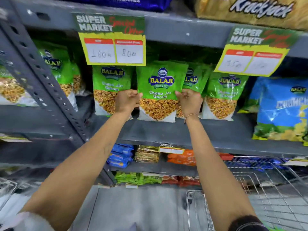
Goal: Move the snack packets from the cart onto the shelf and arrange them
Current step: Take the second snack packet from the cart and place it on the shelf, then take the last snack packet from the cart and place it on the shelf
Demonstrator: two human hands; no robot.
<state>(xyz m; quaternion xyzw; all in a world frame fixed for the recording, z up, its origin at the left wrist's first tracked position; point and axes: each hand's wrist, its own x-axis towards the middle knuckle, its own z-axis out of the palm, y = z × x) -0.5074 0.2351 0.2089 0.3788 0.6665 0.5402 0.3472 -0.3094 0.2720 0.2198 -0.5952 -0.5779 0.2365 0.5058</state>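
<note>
At five o'clock the wire cart (260, 184) looks empty. Beyond it, the left hand (127, 100) and right hand (190, 101) each pinch a side edge of the green packet (160, 90), standing it upright on the shelf (183, 132), probably to square its face with neighbouring packets (110, 89) at nine and three o'clock.

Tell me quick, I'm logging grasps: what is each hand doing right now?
Left hand: closed on the left edge of the Balaji Chana Jor Garam packet.
Right hand: closed on the same packet's right edge.
</note>
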